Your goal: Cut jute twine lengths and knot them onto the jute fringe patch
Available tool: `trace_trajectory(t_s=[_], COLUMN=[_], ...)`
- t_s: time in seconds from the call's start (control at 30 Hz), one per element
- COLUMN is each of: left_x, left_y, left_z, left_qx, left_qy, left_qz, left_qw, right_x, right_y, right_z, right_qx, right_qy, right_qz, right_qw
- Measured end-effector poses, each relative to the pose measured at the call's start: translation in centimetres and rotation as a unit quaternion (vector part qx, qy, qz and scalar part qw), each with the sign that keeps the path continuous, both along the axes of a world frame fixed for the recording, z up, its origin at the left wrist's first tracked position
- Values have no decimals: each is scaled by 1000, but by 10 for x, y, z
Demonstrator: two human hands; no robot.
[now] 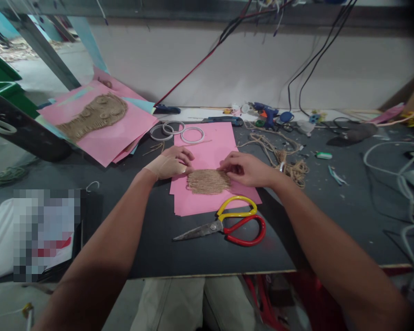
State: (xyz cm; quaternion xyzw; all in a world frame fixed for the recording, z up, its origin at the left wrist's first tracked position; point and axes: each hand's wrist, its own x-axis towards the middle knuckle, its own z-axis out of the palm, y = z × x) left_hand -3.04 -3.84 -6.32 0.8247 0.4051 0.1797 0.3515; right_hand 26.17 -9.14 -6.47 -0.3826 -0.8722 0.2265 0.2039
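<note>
A fan of short jute strands lies on a pink paper sheet in the middle of the dark table. My left hand, with tape round its palm, rests at the fan's upper left edge, fingers bent down onto the paper. My right hand sits at the upper right edge, fingertips curled and pressed on the strands. Scissors with yellow and red handles lie just below the sheet.
White rings lie at the sheet's top. A loose jute cord bundle is to the right. A finished jute piece on pink sheets sits at far left. A blue glue gun, cables and white wire crowd the back and right.
</note>
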Motion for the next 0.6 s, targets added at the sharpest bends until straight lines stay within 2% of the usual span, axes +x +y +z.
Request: trace_trajectory(t_s=[0.3, 0.5, 0.6], left_x=[1, 0, -1], left_y=[0, 1, 1], left_z=[1, 1, -1], left_qx=[-4, 33, 28], left_qy=[5, 5, -9], left_qz=[1, 15, 47], left_qw=[1000, 999, 998], right_x=[4, 1, 0], right_y=[-1, 2, 3], right_z=[6, 0, -3], right_qx=[-78, -40, -13], right_qy=[18, 7, -1], right_qz=[5, -13, -15], right_qw=[997, 999, 1000])
